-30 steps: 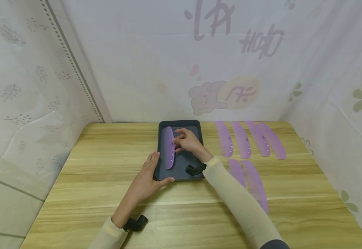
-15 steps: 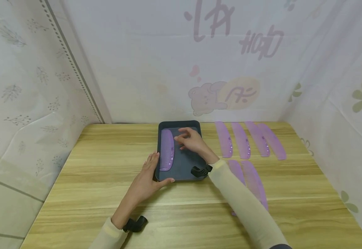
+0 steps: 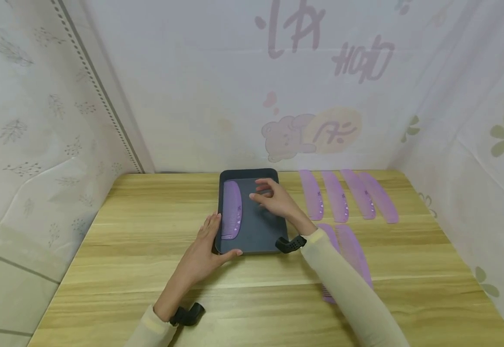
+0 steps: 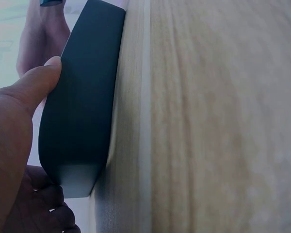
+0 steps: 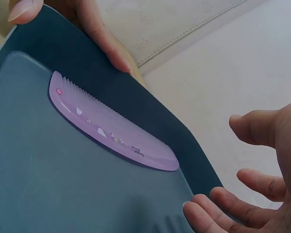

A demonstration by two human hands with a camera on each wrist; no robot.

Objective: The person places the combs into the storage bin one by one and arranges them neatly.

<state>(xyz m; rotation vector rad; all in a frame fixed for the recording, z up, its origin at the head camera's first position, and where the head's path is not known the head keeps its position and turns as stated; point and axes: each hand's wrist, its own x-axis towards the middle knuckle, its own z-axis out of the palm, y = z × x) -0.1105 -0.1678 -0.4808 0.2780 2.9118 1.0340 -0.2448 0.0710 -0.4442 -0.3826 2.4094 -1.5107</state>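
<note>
A light purple comb (image 3: 232, 210) lies flat in the dark grey tray (image 3: 258, 237), along its left wall with the teeth toward that wall. My left hand (image 3: 199, 250) rests around the tray's near left corner, thumb on the near rim and straight fingers against the left side. Over the tray's right half hovers my right hand (image 3: 275, 198), fingers loosely bent and holding nothing. The right wrist view shows the comb (image 5: 111, 127) apart from the right hand (image 5: 262, 179). In the left wrist view the left thumb (image 4: 41, 80) touches the tray's rim.
Several more purple combs lie right of the tray: a back row with a comb (image 3: 336, 196) in it, and a nearer pair with one comb (image 3: 351, 248) partly under the right forearm. Cloth walls (image 3: 200, 96) stand behind and beside the wooden table (image 3: 252, 308).
The comb, tilted on its edge beside my right fingers a second ago, now lies flat against the tray's left wall. My right hand has let go and drawn back rightward. My left hand stays put.
</note>
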